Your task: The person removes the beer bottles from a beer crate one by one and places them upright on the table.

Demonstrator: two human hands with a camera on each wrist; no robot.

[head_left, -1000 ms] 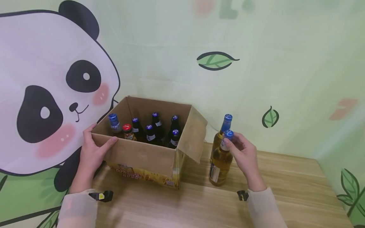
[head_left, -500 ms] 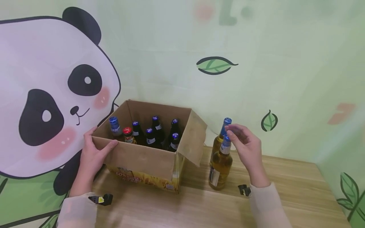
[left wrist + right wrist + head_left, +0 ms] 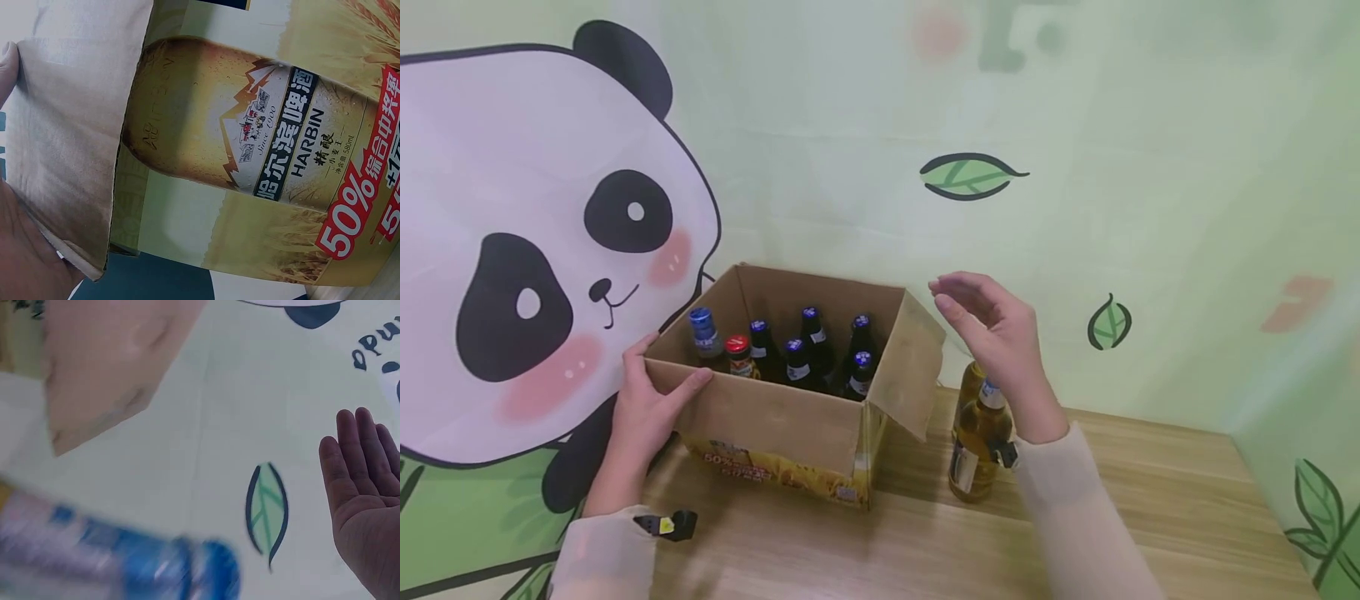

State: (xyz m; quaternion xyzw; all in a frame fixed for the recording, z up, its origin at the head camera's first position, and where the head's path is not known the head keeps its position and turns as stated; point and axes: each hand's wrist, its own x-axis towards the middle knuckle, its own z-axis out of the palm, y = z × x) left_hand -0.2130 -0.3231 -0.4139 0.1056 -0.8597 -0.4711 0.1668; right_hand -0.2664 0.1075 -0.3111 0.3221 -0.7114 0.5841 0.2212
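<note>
My left hand [image 3: 643,412] grips the near left corner of an open cardboard beer box [image 3: 767,408], thumb over the front flap. Inside stand several dark bottles with blue caps [image 3: 817,337], a red-capped bottle [image 3: 739,354] and a bottle with a blue neck [image 3: 703,335]. My right hand [image 3: 1003,337], fingers loosely bent and holding nothing, is raised in front of two amber beer bottles right of the box. It hides most of the rear bottle's [image 3: 965,396] neck and part of the front bottle [image 3: 987,425]. A blurred blue bottle neck [image 3: 175,562] shows in the right wrist view.
A side flap [image 3: 913,367] of the box sticks out rightward, between the box and the amber bottles. Everything stands on a wooden table [image 3: 917,550]. Behind it hangs a pale green backdrop [image 3: 835,133] with a panda and leaves.
My right hand has let go of the front amber bottle's neck and has risen leftward toward the box flap. My left hand keeps its hold on the box.
</note>
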